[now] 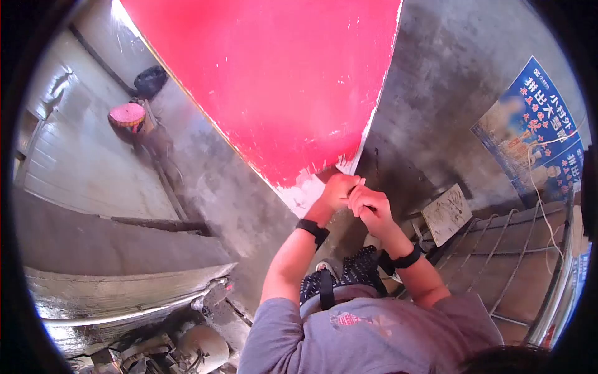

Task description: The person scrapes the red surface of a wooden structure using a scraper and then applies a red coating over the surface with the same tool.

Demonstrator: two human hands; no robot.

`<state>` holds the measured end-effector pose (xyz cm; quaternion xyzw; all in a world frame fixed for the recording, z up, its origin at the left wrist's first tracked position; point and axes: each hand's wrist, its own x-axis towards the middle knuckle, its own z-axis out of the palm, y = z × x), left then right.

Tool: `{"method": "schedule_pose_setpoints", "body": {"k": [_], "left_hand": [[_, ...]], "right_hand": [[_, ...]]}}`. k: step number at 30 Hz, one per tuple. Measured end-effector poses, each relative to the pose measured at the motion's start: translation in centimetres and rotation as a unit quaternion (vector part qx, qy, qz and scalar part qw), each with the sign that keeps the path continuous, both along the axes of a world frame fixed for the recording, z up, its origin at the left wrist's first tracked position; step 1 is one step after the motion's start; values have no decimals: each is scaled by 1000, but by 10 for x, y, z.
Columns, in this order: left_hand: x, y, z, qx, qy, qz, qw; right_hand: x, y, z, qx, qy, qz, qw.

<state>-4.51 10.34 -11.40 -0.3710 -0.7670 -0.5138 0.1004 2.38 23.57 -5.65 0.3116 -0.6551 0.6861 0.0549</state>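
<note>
A large red panel [286, 81] fills the upper middle, narrowing toward me, its edges chipped to white. Pale bare patches [303, 192] show at its near end, and a small white flap [349, 163] sticks up at the right corner. Just in front of that end my left hand [338, 191] is closed, fingers curled. My right hand [372, 209] touches it from the right, also closed. Whatever lies between the fingers is hidden. Both wrists wear black bands.
Metal rods [498, 249] form a rack at the right, beside a stained pale board [447, 214]. A blue poster [536, 131] and a white cable [541, 206] are at far right. Left stand a pink-topped round stool [127, 114] and a long ledge [124, 246].
</note>
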Motion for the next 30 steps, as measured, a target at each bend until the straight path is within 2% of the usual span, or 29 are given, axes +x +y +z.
{"method": "schedule_pose_setpoints", "body": {"k": [1,2,4,5,6,9,10,11,12,16,17,19,20,21,23,25,27,29,30], "left_hand": [[0,-1,13,2,1,-5,1000],[6,-1,27,-32,41,36,998],[9,-2,40,-14,68,30,997],[9,-2,43,3,94,22,995],[9,-1,39,23,73,12,997],[2,3,-1,22,37,1,999],[2,1,-3,-30,0,7,1000],[3,4,-6,-25,-4,9,1000],[6,5,3,-6,21,12,1000],[7,3,40,4,100,12,995],[4,3,43,-11,119,5,993],[-5,6,20,-12,101,-1,995],[-6,9,-3,-14,48,-4,999],[-7,10,-10,-16,-3,-7,1000],[-13,14,-21,-21,-25,-13,999],[-10,16,0,-15,46,-15,999],[-8,16,19,-24,55,-13,998],[-11,16,25,-18,67,-32,997],[-14,17,11,-18,60,-30,998]], "right_hand": [[0,-2,12,-1,11,6,1000],[3,-4,29,3,16,10,1000],[19,-8,53,-18,95,4,995],[19,-8,51,-16,97,5,995],[17,-9,43,-28,87,2,996],[8,-6,7,-10,83,-11,996],[5,-6,1,-10,56,-13,998],[4,-5,-3,-10,27,-15,999],[8,-4,14,32,41,-15,999],[23,-6,53,14,106,-6,994],[21,-5,50,17,108,-3,994],[10,-3,30,6,69,-35,997],[3,-3,13,-8,21,-32,999],[2,-3,7,-6,23,-32,999],[-3,2,-2,4,-13,-31,999],[-1,4,13,18,17,-27,999],[7,5,35,-8,80,-21,997],[5,4,32,-23,75,-26,997],[-1,5,20,-14,33,-36,999]]}}
